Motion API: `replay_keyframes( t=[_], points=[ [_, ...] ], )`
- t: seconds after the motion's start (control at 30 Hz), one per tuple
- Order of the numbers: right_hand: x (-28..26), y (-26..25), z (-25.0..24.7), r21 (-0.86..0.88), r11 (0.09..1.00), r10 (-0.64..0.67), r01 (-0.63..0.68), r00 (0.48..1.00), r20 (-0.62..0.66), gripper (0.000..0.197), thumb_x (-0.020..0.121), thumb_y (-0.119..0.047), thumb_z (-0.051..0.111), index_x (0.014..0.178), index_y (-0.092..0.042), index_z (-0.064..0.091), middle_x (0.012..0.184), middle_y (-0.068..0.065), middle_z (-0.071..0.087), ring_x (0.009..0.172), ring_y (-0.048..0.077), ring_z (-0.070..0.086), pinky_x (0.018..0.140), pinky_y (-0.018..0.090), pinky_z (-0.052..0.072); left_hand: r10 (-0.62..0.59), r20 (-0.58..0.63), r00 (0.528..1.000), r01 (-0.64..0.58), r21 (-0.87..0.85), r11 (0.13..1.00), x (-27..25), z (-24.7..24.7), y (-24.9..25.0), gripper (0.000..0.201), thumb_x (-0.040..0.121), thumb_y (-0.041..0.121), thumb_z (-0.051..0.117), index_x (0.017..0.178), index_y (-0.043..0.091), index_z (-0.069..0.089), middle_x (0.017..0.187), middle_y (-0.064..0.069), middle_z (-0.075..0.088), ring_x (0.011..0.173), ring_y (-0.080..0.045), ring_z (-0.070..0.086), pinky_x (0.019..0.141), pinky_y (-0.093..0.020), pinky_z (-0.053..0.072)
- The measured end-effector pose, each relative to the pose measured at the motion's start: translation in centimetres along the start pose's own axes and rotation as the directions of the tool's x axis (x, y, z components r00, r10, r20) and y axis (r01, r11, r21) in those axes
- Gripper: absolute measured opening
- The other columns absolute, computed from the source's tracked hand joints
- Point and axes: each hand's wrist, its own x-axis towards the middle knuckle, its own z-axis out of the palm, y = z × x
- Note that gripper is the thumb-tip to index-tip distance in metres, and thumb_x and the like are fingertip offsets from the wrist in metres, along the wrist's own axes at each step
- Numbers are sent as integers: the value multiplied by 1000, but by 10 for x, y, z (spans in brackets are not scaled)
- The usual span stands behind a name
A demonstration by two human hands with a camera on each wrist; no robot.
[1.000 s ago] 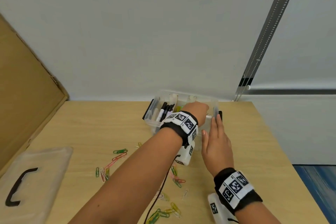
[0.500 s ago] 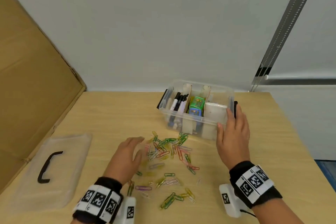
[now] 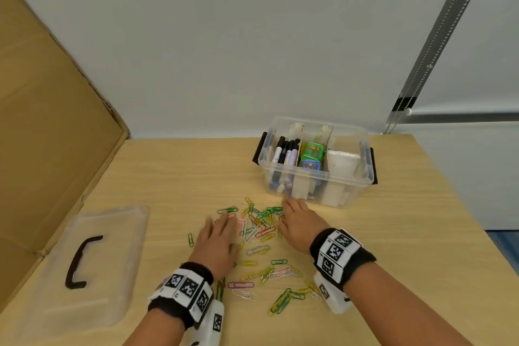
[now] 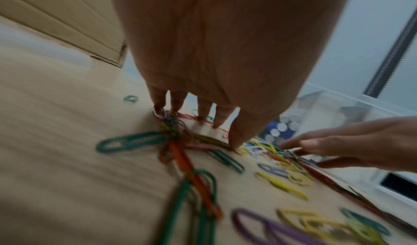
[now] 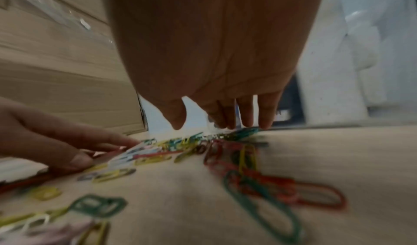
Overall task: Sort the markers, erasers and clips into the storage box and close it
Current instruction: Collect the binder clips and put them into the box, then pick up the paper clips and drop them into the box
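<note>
A clear storage box (image 3: 314, 177) stands open at the back of the table, with black markers (image 3: 286, 149) in its left slot, green and blue erasers (image 3: 311, 156) in the middle and a white pouch (image 3: 342, 163) on the right. Coloured paper clips (image 3: 259, 229) (image 4: 176, 141) (image 5: 203, 147) lie scattered in front of it. My left hand (image 3: 217, 236) (image 4: 198, 116) lies flat, fingers spread, its tips on the left side of the pile. My right hand (image 3: 299, 219) (image 5: 225, 122) lies flat on the pile's right side, fingers straight.
The clear lid (image 3: 81, 264) with a black handle lies on the table at the left. A cardboard sheet (image 3: 42, 126) leans along the left edge. A white wall stands behind the table, whose right edge (image 3: 449, 205) is near the box.
My left hand came out of the box and down onto the clips. My right hand let go of the box's right side and dropped onto the pile.
</note>
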Motion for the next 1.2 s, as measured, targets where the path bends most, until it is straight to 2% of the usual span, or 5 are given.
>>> replay_keyframes(
  t=[0.47,0.67,0.8,1.0,1.2],
  points=[
    [-42,-7,11,214,971,-74,105,986,-148,41,101,-28,32,139,-17,41,135,0,44,121,20,47,102,32,41,306,-136,942,-320,-102,942,-7,-6,15,51,96,17,38,145,22,29,149,5,29,135,-12,26,115,-25,25],
    [-31,-24,15,129,991,12,-18,999,47,54,103,-30,26,152,-11,13,161,7,4,148,22,7,119,31,11,228,-22,973,-228,12,974,45,-21,30,60,98,15,34,151,13,7,160,-5,0,147,-20,5,120,-31,10],
    [-58,-13,1,184,982,-25,41,996,-87,41,101,-28,33,140,-21,43,141,1,50,123,17,51,102,29,41,261,74,962,-264,34,964,40,-12,22,57,100,16,31,151,12,7,160,-5,-3,147,-18,1,120,-28,6],
    [-79,42,-50,124,980,194,-157,588,-785,30,95,-18,49,123,-19,57,127,3,56,121,21,46,100,34,35,339,-8,941,-340,-6,941,1,-2,16,51,100,20,33,149,22,20,159,7,11,144,-12,17,118,-25,16],
    [-48,60,-34,234,942,336,-240,687,-645,41,98,-18,43,139,-17,47,148,8,42,143,39,17,117,47,19,378,7,926,-378,61,924,35,-11,44,55,100,20,33,151,16,14,160,-1,9,146,-18,12,119,-27,10]
  ],
)
